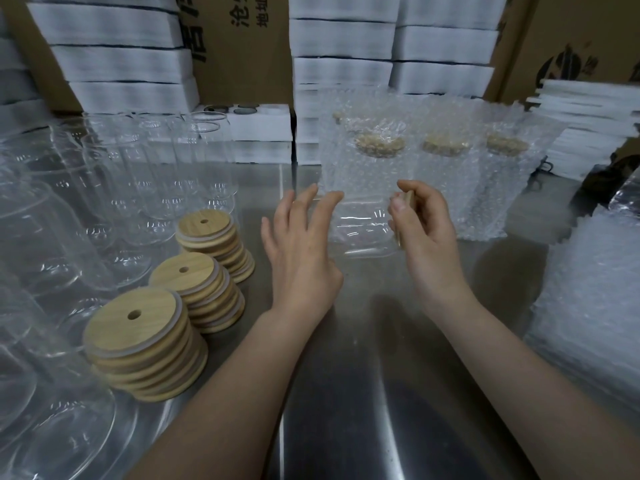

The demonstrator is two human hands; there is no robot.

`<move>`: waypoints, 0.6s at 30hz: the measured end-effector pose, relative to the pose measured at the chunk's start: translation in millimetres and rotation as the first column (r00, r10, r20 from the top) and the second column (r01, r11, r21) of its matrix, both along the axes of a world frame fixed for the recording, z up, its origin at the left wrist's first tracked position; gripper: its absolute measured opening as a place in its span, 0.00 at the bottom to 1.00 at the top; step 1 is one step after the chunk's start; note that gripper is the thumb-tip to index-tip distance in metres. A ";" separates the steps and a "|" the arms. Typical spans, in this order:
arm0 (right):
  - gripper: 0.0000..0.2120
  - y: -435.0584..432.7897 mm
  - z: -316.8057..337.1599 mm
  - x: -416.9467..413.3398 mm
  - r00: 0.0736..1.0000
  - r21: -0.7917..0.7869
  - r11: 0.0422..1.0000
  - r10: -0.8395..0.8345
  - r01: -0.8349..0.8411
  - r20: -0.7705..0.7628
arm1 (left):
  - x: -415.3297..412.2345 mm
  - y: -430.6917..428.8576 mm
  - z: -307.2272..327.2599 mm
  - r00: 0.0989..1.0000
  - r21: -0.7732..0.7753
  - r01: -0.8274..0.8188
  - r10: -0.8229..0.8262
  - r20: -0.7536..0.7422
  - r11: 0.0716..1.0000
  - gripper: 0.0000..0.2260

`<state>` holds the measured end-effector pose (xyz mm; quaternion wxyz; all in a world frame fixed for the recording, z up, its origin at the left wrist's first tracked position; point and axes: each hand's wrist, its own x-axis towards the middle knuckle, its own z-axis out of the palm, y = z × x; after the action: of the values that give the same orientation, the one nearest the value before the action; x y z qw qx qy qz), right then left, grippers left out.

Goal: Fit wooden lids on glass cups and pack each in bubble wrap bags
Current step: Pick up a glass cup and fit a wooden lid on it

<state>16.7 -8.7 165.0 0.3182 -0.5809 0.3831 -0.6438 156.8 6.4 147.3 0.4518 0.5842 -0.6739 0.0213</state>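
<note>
Between released left fingers (306, 204) and right fingers (420, 192) pinching a wooden lid (410, 199), the unheld glass cup (360, 230) may be toppled

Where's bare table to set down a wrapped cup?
Bare steel tabletop lies near you, between the round wooden lid stacks and the pile of bubble wrap bags. Crowded: clear glass cups left, bubble-wrapped lidded cups back right.

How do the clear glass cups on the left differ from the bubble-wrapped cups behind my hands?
The clear glass cups stand bare; the bubble-wrapped cups are covered. The glass cups have open rims; the wrapped cups carry wooden lids. Both stand on the steel table.
</note>
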 end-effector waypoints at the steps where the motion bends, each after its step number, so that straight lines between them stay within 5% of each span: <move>1: 0.11 0.2 -0.4 0.0 1.000 0.003 1.000 0.001 -0.001 -0.002 | -0.2 0.1 -0.1 1.000 0.001 0.005 -0.005 0.003 1.000 0.40; 18: 0.13 -4.6 -6.1 -2.5 0.995 -0.004 0.995 0.095 -0.095 -0.040 | 0.5 -2.4 -4.8 0.999 -0.017 0.026 -0.027 -0.022 1.000 0.39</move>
<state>14.2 -13.3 158.9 0.3390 -0.6120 0.3592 -0.6176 157.3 4.0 142.5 0.4644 0.5716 -0.6763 0.0143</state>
